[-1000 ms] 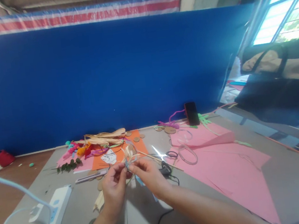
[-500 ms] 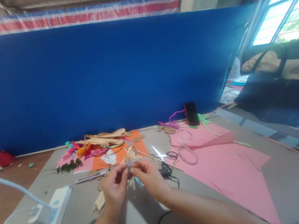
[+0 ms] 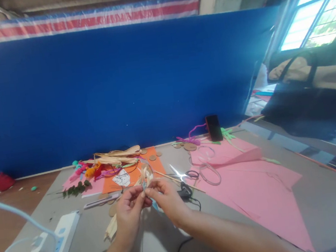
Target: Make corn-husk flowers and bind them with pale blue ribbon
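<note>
Fingertips pinched together, my left hand (image 3: 131, 207) and my right hand (image 3: 167, 200) meet over the grey table. Between them is a narrow light blue strip (image 3: 144, 185) at the base of a bundle of pale, raffia-like strands (image 3: 145, 173), which fans out above the fingers. The exact grip is partly hidden behind the thumbs. A thin dark stem or wire (image 3: 141, 241) hangs below my left hand. Black-handled scissors (image 3: 183, 177) lie open just right of my right hand. To the left of my left hand rests a utility knife (image 3: 101, 201).
Pink paper sheets (image 3: 251, 197) cover the right side. Orange paper (image 3: 109, 185), raffia strands (image 3: 118, 155), a green leaf sprig (image 3: 76, 189) and wooden discs (image 3: 190, 146) lie behind. A phone (image 3: 214, 128) leans on the blue partition (image 3: 137, 80). A white power strip (image 3: 66, 234) stands front left.
The fingers have shifted slightly, and more of the light blue strip shows above them. The thin stem or wire now hangs visibly below my left hand. The view has moved a little.
</note>
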The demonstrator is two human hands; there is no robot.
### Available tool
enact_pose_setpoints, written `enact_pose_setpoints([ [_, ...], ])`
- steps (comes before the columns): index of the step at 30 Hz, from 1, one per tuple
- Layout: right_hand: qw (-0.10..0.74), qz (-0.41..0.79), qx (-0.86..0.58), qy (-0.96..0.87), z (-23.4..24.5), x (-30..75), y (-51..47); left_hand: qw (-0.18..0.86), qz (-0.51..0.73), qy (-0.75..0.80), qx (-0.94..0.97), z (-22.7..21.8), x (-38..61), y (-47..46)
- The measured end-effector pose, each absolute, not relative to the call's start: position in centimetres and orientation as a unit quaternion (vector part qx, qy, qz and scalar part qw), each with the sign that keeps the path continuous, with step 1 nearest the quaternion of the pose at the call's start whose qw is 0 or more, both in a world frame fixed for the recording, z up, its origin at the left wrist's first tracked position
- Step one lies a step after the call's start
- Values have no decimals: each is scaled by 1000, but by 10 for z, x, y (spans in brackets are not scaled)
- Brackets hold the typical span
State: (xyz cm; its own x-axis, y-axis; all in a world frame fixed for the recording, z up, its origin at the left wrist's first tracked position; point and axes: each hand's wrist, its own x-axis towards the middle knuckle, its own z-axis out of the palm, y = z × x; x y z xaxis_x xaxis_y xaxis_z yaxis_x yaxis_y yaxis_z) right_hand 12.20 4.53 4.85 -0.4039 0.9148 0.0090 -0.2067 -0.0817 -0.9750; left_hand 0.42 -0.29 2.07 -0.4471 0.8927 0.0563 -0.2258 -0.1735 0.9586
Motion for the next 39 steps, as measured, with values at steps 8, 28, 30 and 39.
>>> enact_pose_setpoints([
  [8, 450, 627, -325, -547, 52, 124, 48, 529, 657, 455, 286, 17, 5, 0],
  [28, 418, 660, -342, -522, 44, 122, 52, 527, 686, 439, 243, 18, 8, 1],
  [30, 418, 659, -341, -524, 43, 123, 52, 529, 685, 437, 243, 20, 9, 1],
  [39, 402, 674, -337, -520, 44, 122, 49, 528, 693, 424, 246, 17, 8, 1],
])
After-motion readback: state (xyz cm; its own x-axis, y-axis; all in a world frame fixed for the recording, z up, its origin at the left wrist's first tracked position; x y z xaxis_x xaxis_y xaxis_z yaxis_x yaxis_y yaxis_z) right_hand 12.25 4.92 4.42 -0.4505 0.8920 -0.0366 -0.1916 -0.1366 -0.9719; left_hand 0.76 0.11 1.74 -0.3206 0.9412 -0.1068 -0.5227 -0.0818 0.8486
